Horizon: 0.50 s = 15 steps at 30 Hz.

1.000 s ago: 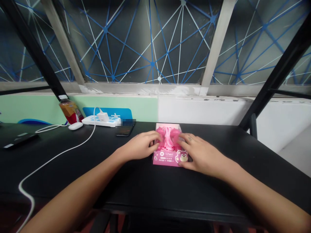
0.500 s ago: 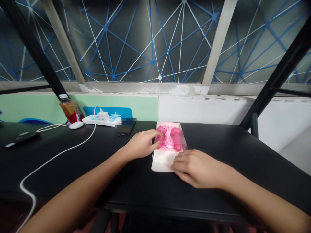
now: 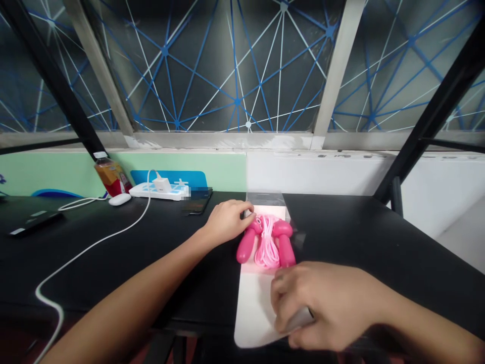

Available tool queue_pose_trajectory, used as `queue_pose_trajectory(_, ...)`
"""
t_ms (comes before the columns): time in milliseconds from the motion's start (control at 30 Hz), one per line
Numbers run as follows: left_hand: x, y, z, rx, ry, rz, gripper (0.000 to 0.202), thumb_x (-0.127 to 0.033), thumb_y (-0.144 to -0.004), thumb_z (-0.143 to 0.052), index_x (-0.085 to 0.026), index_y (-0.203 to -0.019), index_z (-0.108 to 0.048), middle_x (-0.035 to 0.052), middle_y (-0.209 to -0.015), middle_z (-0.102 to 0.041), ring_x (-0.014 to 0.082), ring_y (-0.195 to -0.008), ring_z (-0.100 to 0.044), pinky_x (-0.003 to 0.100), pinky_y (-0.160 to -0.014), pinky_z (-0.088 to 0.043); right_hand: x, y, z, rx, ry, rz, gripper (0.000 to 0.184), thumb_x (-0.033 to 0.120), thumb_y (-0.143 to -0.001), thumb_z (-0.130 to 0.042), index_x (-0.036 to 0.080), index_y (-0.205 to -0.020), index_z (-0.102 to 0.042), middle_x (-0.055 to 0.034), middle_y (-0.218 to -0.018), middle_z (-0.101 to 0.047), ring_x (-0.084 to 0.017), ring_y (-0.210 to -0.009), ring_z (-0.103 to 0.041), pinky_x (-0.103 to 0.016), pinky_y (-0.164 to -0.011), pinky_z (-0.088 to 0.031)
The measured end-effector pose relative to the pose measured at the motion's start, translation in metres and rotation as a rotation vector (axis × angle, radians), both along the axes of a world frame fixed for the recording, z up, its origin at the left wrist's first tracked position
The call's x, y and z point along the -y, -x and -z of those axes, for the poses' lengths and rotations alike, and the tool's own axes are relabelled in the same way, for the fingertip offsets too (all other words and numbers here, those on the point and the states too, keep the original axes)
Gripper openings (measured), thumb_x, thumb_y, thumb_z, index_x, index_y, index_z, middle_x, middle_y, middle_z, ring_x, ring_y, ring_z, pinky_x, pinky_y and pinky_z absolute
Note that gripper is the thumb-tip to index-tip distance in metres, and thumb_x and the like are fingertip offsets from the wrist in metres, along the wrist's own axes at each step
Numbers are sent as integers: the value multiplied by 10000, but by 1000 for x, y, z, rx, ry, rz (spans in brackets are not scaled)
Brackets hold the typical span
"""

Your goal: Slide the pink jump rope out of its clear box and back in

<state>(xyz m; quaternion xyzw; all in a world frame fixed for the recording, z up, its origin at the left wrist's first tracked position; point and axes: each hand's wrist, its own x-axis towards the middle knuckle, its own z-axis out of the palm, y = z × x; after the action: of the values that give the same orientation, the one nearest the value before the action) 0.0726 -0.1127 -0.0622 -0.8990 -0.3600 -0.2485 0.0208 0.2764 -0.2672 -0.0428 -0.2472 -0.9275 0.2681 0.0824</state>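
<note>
In the head view, slid toward 6 o'clock since half a second ago: the white card (image 3: pixel 253 301) with the pink skipping rope (image 3: pixel 268 250), now drawn well down from the far end of the clear cover (image 3: pixel 264 199). Shifted the same way: the right hand (image 3: pixel 322 303).

Right hand at 4 o'clock from the rope, fingers curled round the card's edge, holding and bending it. Left hand (image 3: pixel 228 220) at 10 o'clock, thumb and fingertips narrow at the cover's edge; cannot tell whether pinching or only pressing. Rope bundled midway along the card, over the black worktop (image 3: pixel 352 222), with handles (image 3: pixel 287 247) at 9 and 3 o'clock. Phone (image 3: pixel 197 205) and power strip (image 3: pixel 174 193) toward 10 o'clock, well apart from the rope.

For a clean pull, probably best to draw straight toward 6 o'clock, low and level. Pin the cover firmly with the left hand, clear of the rope. Ease the squeeze on the bent edge to avoid a crease. Go slowly over the last stretch, with handles liable to roll off so narrow a card or catch on the cover's side.
</note>
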Motion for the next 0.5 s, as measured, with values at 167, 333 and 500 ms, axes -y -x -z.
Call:
queue_pose_trajectory(167,-15,-7,3,3,28,53,189,-310,-888,-550,-257,-909,-730,8,-1011,-733,231,-998,-638,353,-894,-481,4,-3,7,-28,127,-97,242,153,-762,-666,216,-986,-733,-2,-920,-724,-147,-840,-648,-225,-773,-496)
queue_pose_trajectory(333,-24,-9,8,-47,95,81,322,-366,-954,-450,-253,-1168,-662,44,-1300,-629,258,-1211,-554,432,-1037,-411,4,-10,-1,-41,236,-157,398,93,-716,-678,199,-1099,-692,-29,-1052,-719,-172,-949,-653,-243,-846,-494)
queue_pose_trajectory(500,-23,-1,9,-114,230,62,508,-496,-990,-336,-280,-1447,-382,79,-1587,-248,327,-1443,-239,603,-1082,-283,-7,-24,-14,-233,172,38,243,302,-859,-662,193,-1075,-677,-38,-1010,-709,-151,-872,-653,-256,-802,-504)
